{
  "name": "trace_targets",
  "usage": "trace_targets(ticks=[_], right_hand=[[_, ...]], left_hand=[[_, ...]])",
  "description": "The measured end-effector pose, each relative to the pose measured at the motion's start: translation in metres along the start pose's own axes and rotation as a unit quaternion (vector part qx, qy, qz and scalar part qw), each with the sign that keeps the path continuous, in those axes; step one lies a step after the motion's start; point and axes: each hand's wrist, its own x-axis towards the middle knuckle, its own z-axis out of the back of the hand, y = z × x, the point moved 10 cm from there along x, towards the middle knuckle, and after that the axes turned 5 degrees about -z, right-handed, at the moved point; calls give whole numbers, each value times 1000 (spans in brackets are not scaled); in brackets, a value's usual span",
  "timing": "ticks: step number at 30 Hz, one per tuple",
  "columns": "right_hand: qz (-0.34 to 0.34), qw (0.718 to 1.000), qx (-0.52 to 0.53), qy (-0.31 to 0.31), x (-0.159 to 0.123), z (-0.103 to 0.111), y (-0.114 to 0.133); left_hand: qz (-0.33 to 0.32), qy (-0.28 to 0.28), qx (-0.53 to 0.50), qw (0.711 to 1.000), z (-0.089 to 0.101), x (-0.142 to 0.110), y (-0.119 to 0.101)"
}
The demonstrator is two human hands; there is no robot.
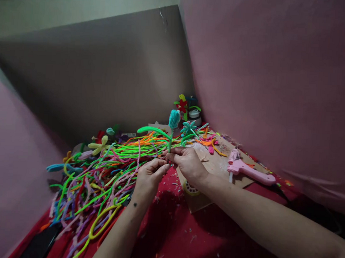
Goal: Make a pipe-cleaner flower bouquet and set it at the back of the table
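Note:
A pipe-cleaner flower (174, 119) stands upright between my hands, with a teal bud-shaped bloom and a green stem. A long bright green leaf (152, 130) curves out from its stem to the left. My right hand (189, 164) pinches the stem low down, below the leaf. Just beneath it, my left hand (149, 178) has its thumb and fingers closed at the stem's lower end; the fingers hide most of that end. Left of my hands spreads a large heap of loose pipe cleaners (130, 152) in many colours.
A pink glue gun (249, 172) rests on a cardboard sheet (217, 166) at the right, near a roll of tape (191, 188). Finished flowers (182, 105) stand at the back beside a white-topped jar (194, 115). A dark flat object (40, 243) lies front left on the red cloth (173, 229).

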Motion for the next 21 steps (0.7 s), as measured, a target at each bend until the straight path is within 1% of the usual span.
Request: trace_targets(ticks=[2, 5, 7, 10, 12, 14, 17, 18, 20, 21], right_hand=[[9, 1000, -22, 3, 0, 0, 1], [41, 997, -73, 7, -1, -2, 3], [44, 994, -99, 8, -1, -2, -1], [24, 994, -105, 10, 2, -3, -9], [14, 994, -106, -12, 3, 1, -9], [16, 992, -112, -52, 2, 7, -2], [30, 991, -96, -91, -7, 14, 21], [35, 993, -78, -86, -11, 14, 30], [35, 998, -30, -51, -16, 11, 46], [42, 998, -7, -44, -19, 13, 54]], left_hand=[[8, 25, -7, 1000, -5, 0, 5], [22, 62, -40, 997, -15, 0, 11], [27, 69, -51, 996, -19, 0, 13], [30, 44, -49, 997, -17, 0, 15], [28, 10, -52, 998, -12, 0, 16], [18, -19, -63, 998, -8, 0, 16], [13, -40, -86, 995, -6, -1, 17], [18, -44, -96, 994, -6, -2, 18], [36, -48, -109, 992, -7, -4, 23], [47, -48, -113, 991, -8, -5, 26]])
